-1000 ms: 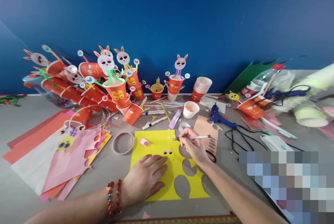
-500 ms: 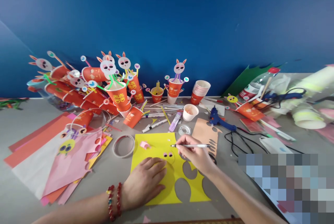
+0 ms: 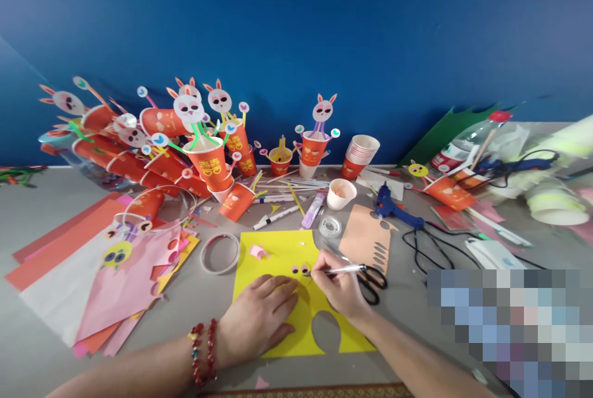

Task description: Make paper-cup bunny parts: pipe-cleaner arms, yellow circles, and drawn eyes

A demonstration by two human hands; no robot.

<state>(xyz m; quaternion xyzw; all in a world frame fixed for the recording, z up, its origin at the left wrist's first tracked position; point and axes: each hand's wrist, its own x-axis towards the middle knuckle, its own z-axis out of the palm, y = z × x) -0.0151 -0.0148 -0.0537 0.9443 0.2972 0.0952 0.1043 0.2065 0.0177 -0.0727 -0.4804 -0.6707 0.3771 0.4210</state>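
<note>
My left hand [image 3: 260, 317] lies flat on a yellow sheet of paper [image 3: 259, 242], its fingers stretched toward the middle. A pen [image 3: 345, 269] is pinched in my right hand [image 3: 340, 290], with its tip close to two small pink-and-black paper eyes [image 3: 299, 269] on the sheet. Whether the tip touches the paper I cannot tell. Rounded holes are cut out of the sheet's right side. A curled pink paper scrap [image 3: 257, 252] sits near its upper left. Black-handled scissors [image 3: 373, 283] lie beside my right hand, partly hidden by it.
Red cups with rabbit faces [image 3: 207, 160] crowd the back left. Coloured paper sheets [image 3: 60, 299] lie at left, a tape roll [image 3: 220, 254] nearer. Behind the yellow sheet are a white cup [image 3: 341, 195] and stacked cups [image 3: 359, 157]. A blue glue gun [image 3: 393, 207] trails a black cable at right.
My right hand has moved the pen tip down to the paper eyes. More of the scissors shows now. My left hand stays on the sheet, and the view has shifted slightly.
</note>
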